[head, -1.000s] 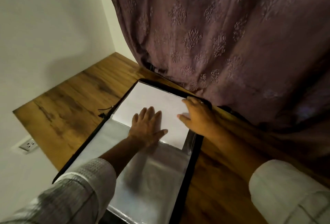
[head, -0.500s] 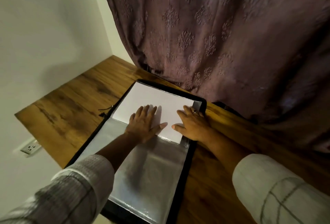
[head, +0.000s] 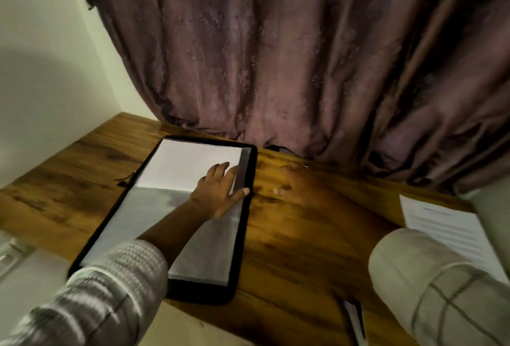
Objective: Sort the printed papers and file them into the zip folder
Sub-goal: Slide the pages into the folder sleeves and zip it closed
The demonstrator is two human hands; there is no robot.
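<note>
An open black zip folder [head: 242, 235] lies flat on the wooden table, its clear plastic sleeves showing. A white paper [head: 182, 165] sits in the far half of the folder. My left hand [head: 220, 189] rests flat on the sleeve at the paper's right edge, fingers straight and thumb spread. My right hand [head: 292, 183] is a motion-blurred shape over the bare table just right of the folder; its fingers look spread and nothing shows in it. A printed paper [head: 447, 232] lies at the table's right, partly hidden by my right sleeve.
The wooden table [head: 289, 249] runs from a white wall on the left to a purple curtain [head: 276, 56] hanging along its back edge. A wall socket [head: 8, 256] sits low on the left. A dark flat object [head: 356, 321] pokes over the table's front edge.
My right hand has left the folder and swung right over the table. My left hand has slid right across the paper. The view has shifted, and a printed sheet now shows at the right.
</note>
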